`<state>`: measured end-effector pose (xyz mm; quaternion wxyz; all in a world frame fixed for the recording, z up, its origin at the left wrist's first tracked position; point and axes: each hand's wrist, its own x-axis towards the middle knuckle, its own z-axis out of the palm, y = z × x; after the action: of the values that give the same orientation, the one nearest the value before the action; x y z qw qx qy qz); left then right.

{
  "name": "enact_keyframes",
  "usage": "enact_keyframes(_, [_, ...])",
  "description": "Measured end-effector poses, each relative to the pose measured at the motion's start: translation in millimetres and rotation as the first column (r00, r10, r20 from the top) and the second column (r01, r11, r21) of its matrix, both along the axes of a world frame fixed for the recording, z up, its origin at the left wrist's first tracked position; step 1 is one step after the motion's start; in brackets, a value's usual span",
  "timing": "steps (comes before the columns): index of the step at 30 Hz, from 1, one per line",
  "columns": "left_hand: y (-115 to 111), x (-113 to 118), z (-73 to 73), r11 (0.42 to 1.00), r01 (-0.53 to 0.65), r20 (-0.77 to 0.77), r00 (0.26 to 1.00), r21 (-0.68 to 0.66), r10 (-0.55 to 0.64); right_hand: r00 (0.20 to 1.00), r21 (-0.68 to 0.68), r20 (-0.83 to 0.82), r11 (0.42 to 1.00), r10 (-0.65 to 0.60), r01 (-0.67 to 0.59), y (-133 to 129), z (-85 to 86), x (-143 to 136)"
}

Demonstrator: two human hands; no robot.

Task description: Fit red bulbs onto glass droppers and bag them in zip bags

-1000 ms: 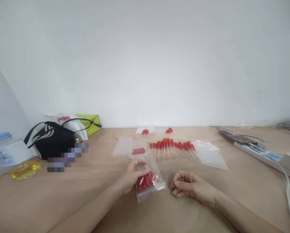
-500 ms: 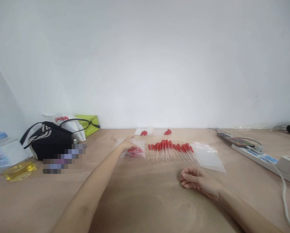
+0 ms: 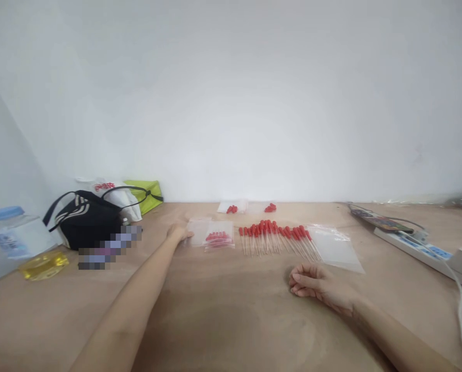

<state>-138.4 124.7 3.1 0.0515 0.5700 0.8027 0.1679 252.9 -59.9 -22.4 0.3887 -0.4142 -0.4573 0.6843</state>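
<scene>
My left hand [image 3: 179, 232] reaches forward to the left edge of a flat clear bag [image 3: 198, 231], its thumb apart and touching or just beside the plastic. Right of that lies a bag with red pieces in it [image 3: 219, 236]. Several thin sticks with red tips [image 3: 267, 237] lie side by side in the middle. My right hand [image 3: 310, 281] rests on the table in front of them, fingers curled and nothing seen in it. A larger flat clear bag [image 3: 337, 248] lies right of the sticks.
Small red pieces [image 3: 232, 209] and more red pieces [image 3: 270, 207] lie near the wall. At left are a black bag [image 3: 87, 219], a green bag [image 3: 147, 194], a yellow item [image 3: 44, 265] and a plastic container [image 3: 16, 232]. A power strip [image 3: 420, 248] with a cable is at right.
My left hand has moved left, off the bag with the red pieces, to the edge of the flat bag. My right hand stays put. The view has shifted slightly.
</scene>
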Motion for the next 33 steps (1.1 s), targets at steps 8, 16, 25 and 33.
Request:
enact_keyframes(8, [-6.5,-4.0,10.3,0.998,-0.043,0.153,0.987,0.035,0.037,1.000,0.008,0.007,1.000,-0.009,0.009,0.4,-0.2,-0.6])
enact_keyframes(16, [-59.0,8.8,48.4,0.931,0.192,0.415,0.853,0.311,-0.315,0.999,0.031,0.024,0.999,-0.025,0.025,1.4,-3.9,-0.4])
enact_keyframes(25, [-125.5,105.4,16.3,0.439,0.893,0.457,0.434,-0.102,-0.777,0.928,0.225,0.268,0.954,-0.259,0.201,7.4,-11.3,-0.9])
enact_keyframes(33, [-174.5,125.3,8.3,0.403,0.915,0.007,0.403,0.016,-0.915,0.467,0.576,0.660,0.795,-0.589,0.189,31.6,5.4,31.0])
